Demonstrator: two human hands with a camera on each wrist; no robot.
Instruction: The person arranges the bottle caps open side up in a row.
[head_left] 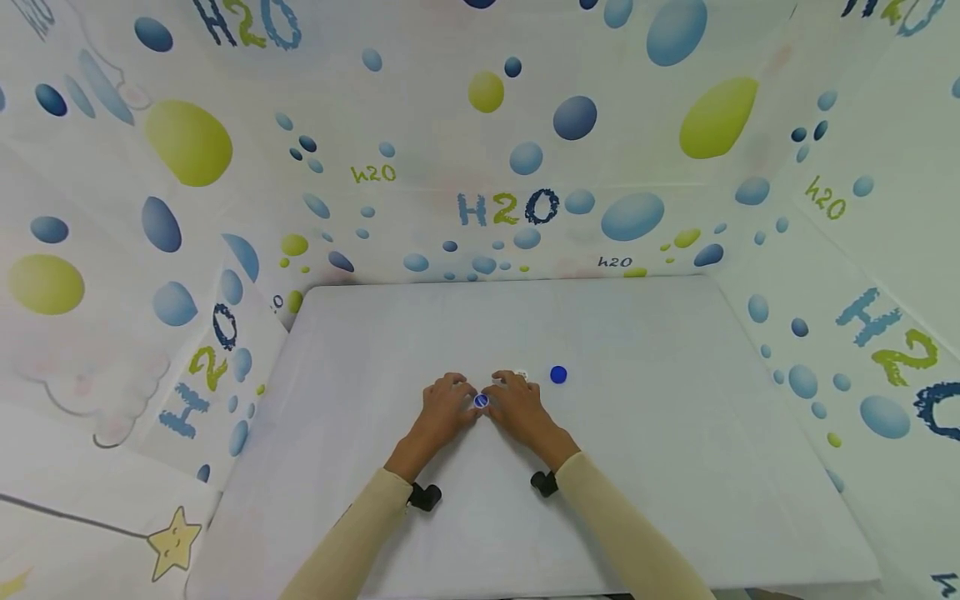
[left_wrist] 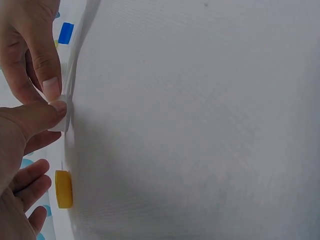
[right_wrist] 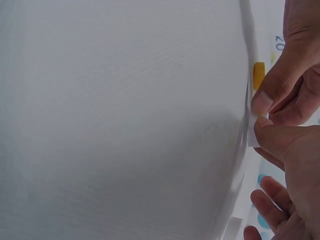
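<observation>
Between my two hands is a small white disc [head_left: 481, 401] with a blue-and-white top. My left hand [head_left: 446, 410] pinches it from the left, thumb tip at its near side. From the other side my right hand [head_left: 521, 410] pinches it too, the two thumb tips almost meeting in the right wrist view. The white side of the disc shows below the right thumb there. To the right of my right hand lies a blue disc [head_left: 558, 375]. A yellow disc [left_wrist: 63, 189] stands near the spread fingers of my left hand, hidden behind that hand in the head view.
Another white disc [head_left: 522, 374] lies just behind my right fingers, partly covered by them. The white table [head_left: 637, 500] is bounded at the back and sides by sheets [head_left: 420, 108] printed with blue and green drops. Black wrist cameras [head_left: 425, 497] sit at both cuffs.
</observation>
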